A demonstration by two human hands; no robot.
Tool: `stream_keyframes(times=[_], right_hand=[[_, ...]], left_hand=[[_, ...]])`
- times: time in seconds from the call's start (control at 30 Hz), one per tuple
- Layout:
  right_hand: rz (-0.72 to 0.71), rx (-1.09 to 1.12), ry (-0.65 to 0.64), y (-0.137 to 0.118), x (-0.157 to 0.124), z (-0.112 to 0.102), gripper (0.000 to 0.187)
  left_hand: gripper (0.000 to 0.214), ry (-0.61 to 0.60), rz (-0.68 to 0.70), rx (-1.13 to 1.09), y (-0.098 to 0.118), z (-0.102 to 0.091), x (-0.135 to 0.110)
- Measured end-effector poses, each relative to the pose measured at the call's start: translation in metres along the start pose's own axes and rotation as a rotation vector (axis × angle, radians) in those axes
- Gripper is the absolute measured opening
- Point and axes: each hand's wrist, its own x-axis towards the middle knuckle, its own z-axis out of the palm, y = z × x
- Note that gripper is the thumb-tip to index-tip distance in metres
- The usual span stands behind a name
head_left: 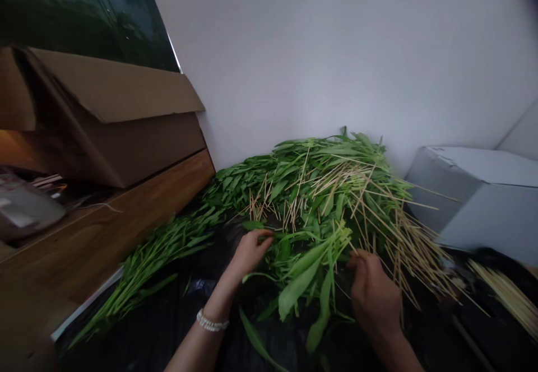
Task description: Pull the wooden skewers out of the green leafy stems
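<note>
My left hand (254, 249), with a beaded bracelet (212, 321) at the wrist, has its thumb and fingers drawn together at the edge of the loose green leaves (290, 249). What lies between those fingertips is too small to make out. In my right hand (374, 288), the closed fingers pinch the end of a thin bamboo skewer (353, 247). This skewer meets the pale stems of a small leaf bunch (336, 243), whose broad leaves hang down between my hands. Just beyond lies a large heap of leafy greens (294, 164) with many skewers (403, 232) sticking out.
Long leafy stalks (147, 271) lie at the left on black plastic sheeting (202, 305). An open cardboard box (147, 142) rests on a wooden surface (168, 198). To the right are a white box (491, 204) and a bundle of pale sticks (504, 293). A white wall (336, 52) stands behind.
</note>
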Motion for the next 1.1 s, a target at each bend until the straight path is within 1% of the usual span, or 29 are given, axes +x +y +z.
stream_keyframes(times=[0.07, 0.1, 0.17, 0.27, 0.37, 0.47, 0.57, 0.67, 0.73, 0.77, 0.83, 0.87, 0.9, 1.0, 1.1], right_hand=[[0.033, 0.046, -0.008, 0.000, -0.002, 0.000, 0.035], [0.040, 0.064, -0.006, 0.000, -0.003, 0.000, 0.035], [0.033, 0.085, 0.010, 0.000, -0.005, 0.000, 0.035], [-0.007, 0.087, 0.034, -0.001, -0.006, 0.000, 0.036], [-0.055, 0.091, 0.030, 0.000, -0.005, 0.002, 0.037], [-0.080, 0.120, 0.017, 0.001, -0.004, 0.003, 0.034], [-0.094, 0.147, 0.013, -0.002, -0.004, 0.002, 0.032], [-0.084, 0.150, -0.020, -0.008, -0.006, -0.001, 0.031], [-0.095, 0.161, -0.047, -0.012, -0.008, -0.001, 0.029], [-0.118, 0.176, -0.058, -0.013, -0.009, 0.000, 0.028], [-0.179, 0.198, -0.077, -0.015, -0.010, 0.004, 0.026], [-0.214, 0.195, -0.094, -0.015, -0.011, 0.007, 0.026], [-0.249, 0.182, -0.124, -0.015, -0.012, 0.010, 0.026], [-0.300, 0.108, -0.228, -0.015, -0.015, 0.017, 0.029], [-0.288, 0.056, -0.265, -0.015, -0.019, 0.020, 0.031]], left_hand=[[0.019, -0.045, 0.023, 0.203, 0.008, -0.001, 0.010], [0.019, -0.049, 0.017, 0.283, 0.012, 0.000, 0.016], [0.019, -0.031, -0.005, 0.360, 0.016, 0.006, 0.031], [0.016, -0.031, -0.031, 0.372, 0.011, 0.022, 0.048], [0.018, -0.031, -0.045, 0.355, 0.000, 0.035, 0.056], [0.018, 0.004, -0.050, 0.299, -0.007, 0.037, 0.059], [0.015, 0.037, -0.038, 0.186, -0.003, 0.026, 0.059], [0.017, 0.032, 0.003, 0.038, 0.010, 0.012, 0.051], [0.023, -0.003, 0.018, -0.160, 0.022, 0.007, 0.039], [0.026, -0.036, 0.002, -0.324, 0.028, 0.006, 0.032], [0.031, -0.104, -0.080, -0.642, 0.037, 0.010, 0.018], [0.033, -0.123, -0.131, -0.769, 0.039, 0.014, 0.012], [0.035, -0.123, -0.178, -0.851, 0.041, 0.018, 0.007], [0.036, -0.075, -0.266, -0.962, 0.039, 0.028, -0.002], [0.035, -0.053, -0.299, -0.984, 0.033, 0.032, -0.005]])
